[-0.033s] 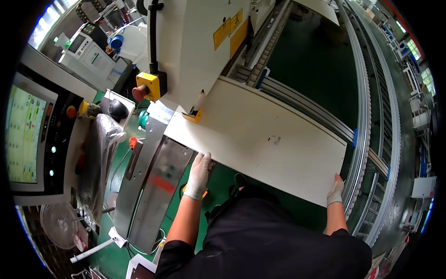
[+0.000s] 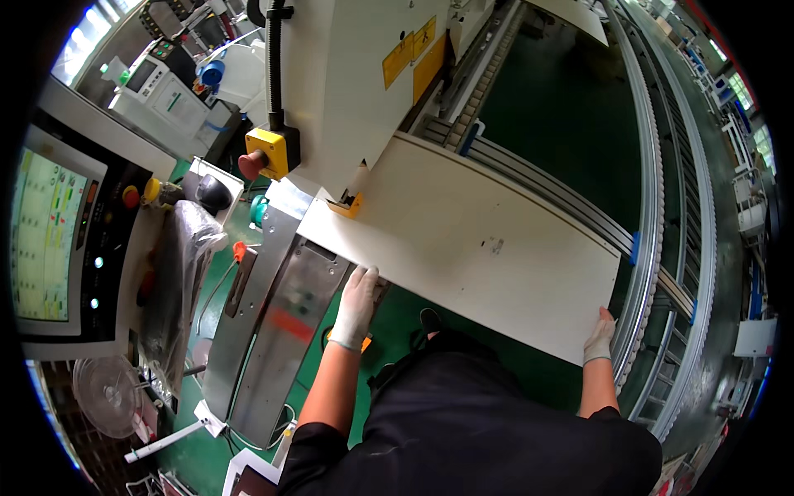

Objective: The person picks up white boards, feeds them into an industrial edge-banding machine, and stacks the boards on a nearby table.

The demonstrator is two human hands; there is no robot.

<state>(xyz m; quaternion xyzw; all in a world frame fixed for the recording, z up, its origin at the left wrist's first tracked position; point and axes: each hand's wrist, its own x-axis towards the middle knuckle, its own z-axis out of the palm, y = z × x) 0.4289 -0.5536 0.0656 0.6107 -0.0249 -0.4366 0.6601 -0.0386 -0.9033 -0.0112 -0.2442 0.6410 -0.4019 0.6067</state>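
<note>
My left grip (image 2: 356,306) touches the white panel (image 2: 488,273) at eight o'clock, my right grip (image 2: 600,337) at four; I can't tell if either pinches.

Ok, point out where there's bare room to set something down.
The white panel has a broad bare patch between the small yellow block and the right hand, broken only by small marks. The metal bed left of the left hand looks bare too. Crowded: beside the screen, where a dark rounded object and crumpled plastic lie.
</note>
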